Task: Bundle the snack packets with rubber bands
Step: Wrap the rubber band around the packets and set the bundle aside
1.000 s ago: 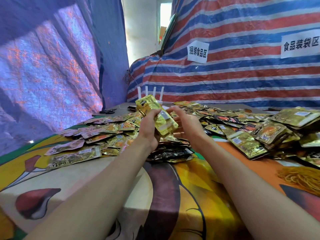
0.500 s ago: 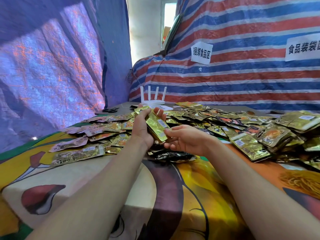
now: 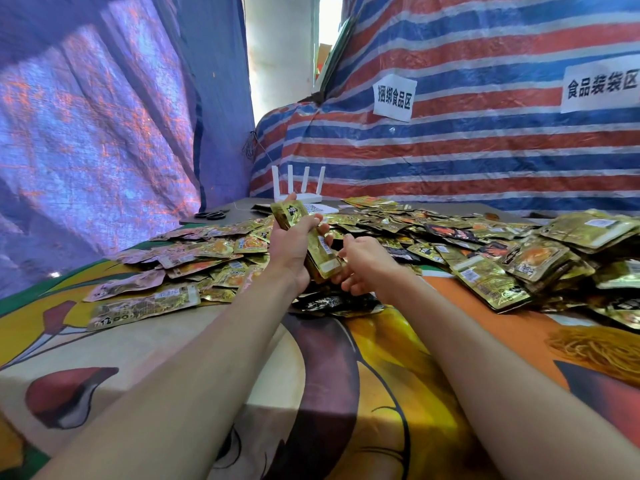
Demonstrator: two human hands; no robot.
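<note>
Your left hand (image 3: 289,251) is clenched round a stack of gold snack packets (image 3: 325,252), held tilted above the counter (image 3: 329,393), its top end poking out above your fingers. Your right hand (image 3: 367,261) sits just beside the stack's lower end with fingers curled. They seem to touch it, but I cannot tell whether they grip anything, since the underside is hidden. Loose packets (image 3: 180,271) spread across the patterned cloth to your left, and a deeper heap (image 3: 519,261) lies to your right. A pile of yellowish rubber bands (image 3: 602,348) rests near the right edge. A white router (image 3: 299,192) and scissors (image 3: 211,214) stand at the far end.
</note>
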